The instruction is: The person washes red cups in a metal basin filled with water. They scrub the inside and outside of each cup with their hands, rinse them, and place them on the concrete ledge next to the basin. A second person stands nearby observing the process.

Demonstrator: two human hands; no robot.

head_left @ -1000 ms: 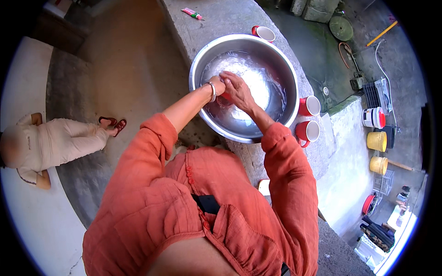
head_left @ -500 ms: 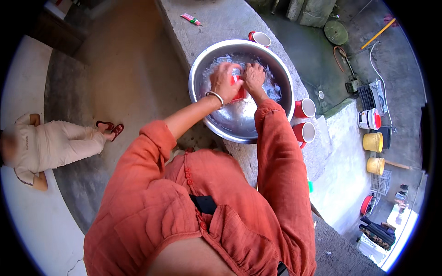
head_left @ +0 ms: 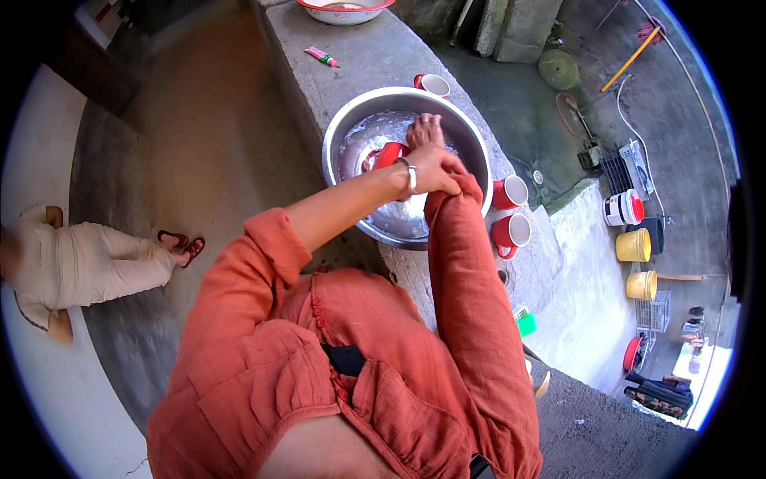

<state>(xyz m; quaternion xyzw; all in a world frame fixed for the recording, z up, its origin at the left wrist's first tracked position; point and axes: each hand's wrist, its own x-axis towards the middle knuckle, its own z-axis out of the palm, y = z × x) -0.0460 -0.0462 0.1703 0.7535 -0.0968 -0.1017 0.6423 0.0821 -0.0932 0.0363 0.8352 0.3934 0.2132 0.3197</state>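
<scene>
A wide metal basin (head_left: 472, 128) with water in it stands on a concrete ledge. Inside lies a red mug (head_left: 391, 153), partly covered by my left wrist. My left hand (head_left: 436, 169), with a bangle at its wrist, crosses over the basin and pinches the cuff of my right sleeve (head_left: 463, 195). Over the water, past the left hand, is my right hand (head_left: 424, 132), its fingers stretched forward with nothing visible in them. Just outside the basin's right rim stand two red mugs (head_left: 511, 192) (head_left: 512, 231), white inside. Another red mug (head_left: 433, 85) is by the far rim.
A toothpaste-like tube (head_left: 321, 57) and a red-rimmed enamel bowl (head_left: 347, 11) sit farther along the ledge. Yellow buckets (head_left: 633, 245), a white bucket (head_left: 623, 207) and crates (head_left: 616, 172) are at right. A person (head_left: 104, 263) is at the left. A green object (head_left: 525, 322) lies near my right arm.
My left hand has left the red mug and moved right onto my right sleeve cuff. The mug now rests in the basin. The view has shifted, bringing the enamel bowl in.
</scene>
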